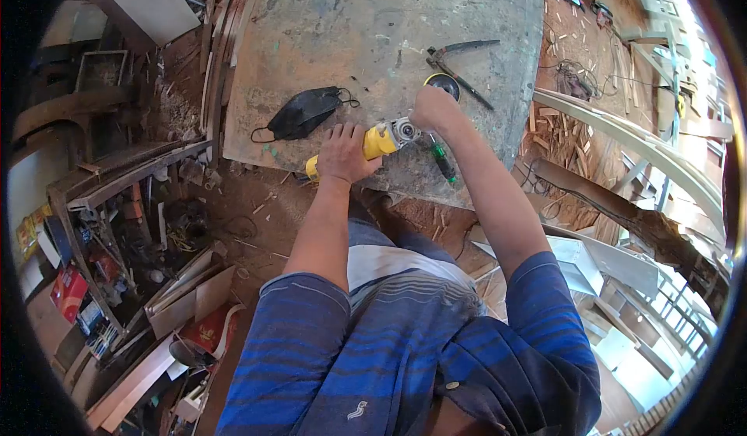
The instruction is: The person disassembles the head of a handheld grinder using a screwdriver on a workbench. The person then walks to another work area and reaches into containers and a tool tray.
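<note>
My left hand (342, 154) is wrapped round the yellow body of an angle grinder (380, 142), which lies on the worktable with its metal gear head turned to the right. Beside that head, my right hand (436, 111) is closed, and its fingertips are hidden beneath it. A round black disc with a yellow rim (444, 85) shows just beyond the right hand; whether the fingers grip it I cannot tell. Below the right wrist lies a screwdriver-like tool with a green and black handle (442, 162).
On the worn worktable (311, 39) lie a black face mask (302, 114) and long-handled metal pincers (459, 61). Wooden strips (638, 148) stand along the right side. A cluttered wooden shelf (117, 195) is at the left, and scraps cover the ground.
</note>
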{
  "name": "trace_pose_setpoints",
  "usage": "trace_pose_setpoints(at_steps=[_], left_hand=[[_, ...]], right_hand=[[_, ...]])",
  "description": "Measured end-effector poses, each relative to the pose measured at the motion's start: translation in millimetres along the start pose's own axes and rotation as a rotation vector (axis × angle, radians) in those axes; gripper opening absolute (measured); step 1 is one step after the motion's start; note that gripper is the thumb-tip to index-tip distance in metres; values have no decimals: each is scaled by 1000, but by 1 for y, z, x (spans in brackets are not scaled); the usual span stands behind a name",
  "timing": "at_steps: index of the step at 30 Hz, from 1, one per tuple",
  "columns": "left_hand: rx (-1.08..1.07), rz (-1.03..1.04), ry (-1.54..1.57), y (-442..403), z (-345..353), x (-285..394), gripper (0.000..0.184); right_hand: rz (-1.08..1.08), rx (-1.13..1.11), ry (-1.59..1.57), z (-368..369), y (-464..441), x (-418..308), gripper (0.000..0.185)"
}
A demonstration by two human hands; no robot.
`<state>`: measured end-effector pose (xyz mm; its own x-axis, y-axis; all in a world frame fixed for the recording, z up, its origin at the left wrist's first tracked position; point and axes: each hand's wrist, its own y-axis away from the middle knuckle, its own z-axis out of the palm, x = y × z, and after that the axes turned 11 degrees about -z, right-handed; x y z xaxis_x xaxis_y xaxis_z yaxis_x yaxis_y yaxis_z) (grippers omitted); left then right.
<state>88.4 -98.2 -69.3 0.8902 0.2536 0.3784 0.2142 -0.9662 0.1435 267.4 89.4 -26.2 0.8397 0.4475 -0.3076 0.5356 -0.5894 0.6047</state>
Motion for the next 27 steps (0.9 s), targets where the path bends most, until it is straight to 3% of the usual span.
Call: trace_pose_setpoints(at_steps=[8,11,15,18,21,24,27], left_hand=[[-6,-10,-10,0,-1,1,62],[-22,-10,-11,1,-4,1,61],[-45,-41,-13,-1,-8,4,61],[-18,-11,-12,-1,-6,3,60],[-4,1,-20,-1,-6,8,58],[3,6,-22,0,-3,9,58],[14,19,-47,0,-1,8,59]], right_hand=[[-20,83,-55,-26,19,-6,28],[41,159,-79,26,31,48,39],[145,64,-147,82,108,48,49],[245,396,-378,128,126,62,47],[143,594,-707,120,148,66,51],[99,608,-360,112,160,36,56],[165,476,-205,134,154,8,66]])
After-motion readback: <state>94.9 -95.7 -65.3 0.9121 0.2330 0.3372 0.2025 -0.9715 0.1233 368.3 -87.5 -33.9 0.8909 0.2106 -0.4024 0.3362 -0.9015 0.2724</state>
